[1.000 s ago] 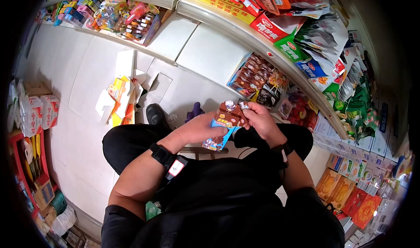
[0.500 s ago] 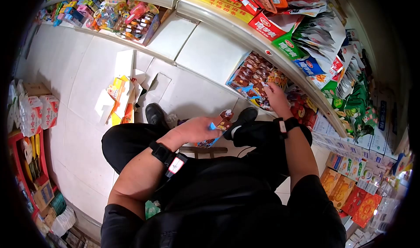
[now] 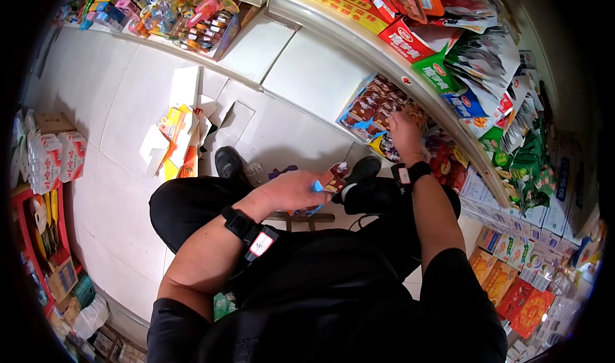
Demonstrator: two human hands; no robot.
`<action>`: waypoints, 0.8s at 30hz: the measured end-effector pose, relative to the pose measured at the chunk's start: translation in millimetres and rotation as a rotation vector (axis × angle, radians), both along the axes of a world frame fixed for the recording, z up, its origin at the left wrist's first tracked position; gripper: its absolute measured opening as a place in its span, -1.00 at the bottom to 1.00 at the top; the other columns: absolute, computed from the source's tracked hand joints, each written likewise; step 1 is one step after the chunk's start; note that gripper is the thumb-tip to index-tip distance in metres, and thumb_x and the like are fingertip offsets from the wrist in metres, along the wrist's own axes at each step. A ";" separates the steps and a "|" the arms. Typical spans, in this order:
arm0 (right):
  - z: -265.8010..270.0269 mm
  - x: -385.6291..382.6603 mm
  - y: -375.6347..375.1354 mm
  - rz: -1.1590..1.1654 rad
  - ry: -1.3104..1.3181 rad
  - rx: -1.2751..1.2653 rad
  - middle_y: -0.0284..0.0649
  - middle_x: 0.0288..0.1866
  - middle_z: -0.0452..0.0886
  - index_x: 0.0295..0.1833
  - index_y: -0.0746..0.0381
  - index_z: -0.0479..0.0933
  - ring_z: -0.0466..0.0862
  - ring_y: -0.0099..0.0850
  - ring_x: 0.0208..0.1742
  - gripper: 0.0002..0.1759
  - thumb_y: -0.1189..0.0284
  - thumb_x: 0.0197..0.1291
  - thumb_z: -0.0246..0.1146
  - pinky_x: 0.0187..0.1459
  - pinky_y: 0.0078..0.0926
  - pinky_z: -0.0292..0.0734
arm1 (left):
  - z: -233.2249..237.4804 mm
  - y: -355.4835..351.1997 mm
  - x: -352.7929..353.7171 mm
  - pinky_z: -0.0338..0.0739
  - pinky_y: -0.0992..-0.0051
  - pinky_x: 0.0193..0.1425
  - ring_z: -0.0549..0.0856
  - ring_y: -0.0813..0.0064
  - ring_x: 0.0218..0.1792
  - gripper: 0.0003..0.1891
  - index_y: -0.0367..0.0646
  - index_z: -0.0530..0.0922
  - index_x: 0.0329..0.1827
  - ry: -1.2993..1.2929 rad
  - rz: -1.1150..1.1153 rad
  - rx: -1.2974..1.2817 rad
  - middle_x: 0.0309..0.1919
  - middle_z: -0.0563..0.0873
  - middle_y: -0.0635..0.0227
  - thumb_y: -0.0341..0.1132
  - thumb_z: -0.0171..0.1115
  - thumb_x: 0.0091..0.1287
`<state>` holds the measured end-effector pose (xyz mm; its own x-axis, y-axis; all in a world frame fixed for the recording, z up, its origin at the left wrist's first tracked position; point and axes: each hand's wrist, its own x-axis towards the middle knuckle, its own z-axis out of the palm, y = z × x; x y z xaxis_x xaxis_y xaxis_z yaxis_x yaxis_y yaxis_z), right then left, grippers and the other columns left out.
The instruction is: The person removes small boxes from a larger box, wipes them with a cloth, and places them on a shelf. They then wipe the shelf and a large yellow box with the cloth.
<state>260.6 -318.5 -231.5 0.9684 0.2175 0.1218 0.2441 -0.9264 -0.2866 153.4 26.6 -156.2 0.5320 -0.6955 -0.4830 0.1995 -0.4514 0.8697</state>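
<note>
My left hand (image 3: 296, 190) is closed around a small brown snack carton (image 3: 334, 178) with a blue corner, held low between my knees. More colourful printed packaging shows under that hand, partly hidden by it. On the lower shelf, a display box (image 3: 360, 127) holds rows of brown snack packs (image 3: 381, 100). My right hand (image 3: 406, 134) reaches into the right side of this box, fingers bent down against the packs. Whatever the fingertips hold, if anything, is hidden.
Above the display box runs a shelf edge (image 3: 359, 46) with hanging snack bags (image 3: 483, 62). Torn cardboard (image 3: 179, 135) lies on the tiled floor. Toys (image 3: 192, 20) fill the far-left shelf, boxed goods (image 3: 525, 305) stand at right, and a red rack (image 3: 63, 228) at left.
My right hand has moved slightly from the near edge over the packs, its fingers now turned down. The left hand keeps its hold on the carton. The view has shifted a little.
</note>
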 end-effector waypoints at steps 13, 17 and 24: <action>-11.0 -4.9 2.5 -0.042 0.181 -0.168 -0.01 -0.14 0.62 -0.07 0.21 0.55 0.64 0.03 -0.10 -0.76 0.31 0.24 0.22 -0.09 -0.05 0.56 | -12.3 -2.0 -6.1 0.55 0.25 -0.13 0.70 0.00 -0.28 -0.59 -0.13 0.56 0.05 -0.091 0.048 -0.046 -0.41 0.69 0.05 -0.02 0.26 0.32; -2.0 -13.8 9.8 -0.119 0.100 -0.102 -0.02 -0.06 0.65 0.05 0.22 0.54 0.66 0.03 -0.07 -0.65 0.27 0.22 0.27 -0.04 -0.09 0.57 | 0.9 -1.1 0.8 0.57 0.27 -0.14 0.71 0.07 -0.33 -0.58 -0.14 0.56 0.07 0.019 0.030 0.005 -0.44 0.70 0.09 -0.02 0.27 0.33; 101.0 -53.3 84.3 -0.003 1.051 0.810 -0.27 -0.05 0.63 0.22 0.28 0.49 0.63 -0.55 -0.22 -0.65 0.37 0.41 0.15 -0.21 -0.58 0.57 | -10.6 -4.4 0.5 0.58 0.22 -0.07 0.74 0.04 -0.26 -0.48 -0.22 0.65 -0.07 -0.061 0.077 -0.011 -0.34 0.74 0.00 0.13 0.23 0.28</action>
